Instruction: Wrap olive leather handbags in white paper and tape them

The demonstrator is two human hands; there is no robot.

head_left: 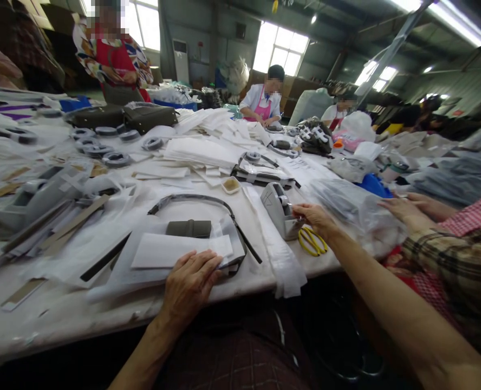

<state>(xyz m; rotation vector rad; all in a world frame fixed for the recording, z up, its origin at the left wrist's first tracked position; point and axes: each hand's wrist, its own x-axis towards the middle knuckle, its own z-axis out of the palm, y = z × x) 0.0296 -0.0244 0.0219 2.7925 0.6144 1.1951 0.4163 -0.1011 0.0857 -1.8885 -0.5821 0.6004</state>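
Note:
My left hand (194, 279) lies with its fingers stretched out on the near edge of a folded white sheet (175, 250). Beneath and behind that sheet is an olive-grey bag (189, 228), partly wrapped in translucent packing, with its dark strap (200, 199) arching away from me. To the right, my right hand (316, 218) reaches to the front of a grey tape dispenser (272, 208). Its thumb and fingertips pinch together there, seemingly on the clear tape end. Yellow-handled scissors (312, 242) lie just below that hand.
Translucent plastic bags (279, 265) hang over the table edge. Piled white sheets (203, 151), coiled straps (116, 158) and another dispenser (33, 200) occupy the table. A co-worker's hands (407, 208) rest by plastic-wrapped goods at right; other people stand across the table.

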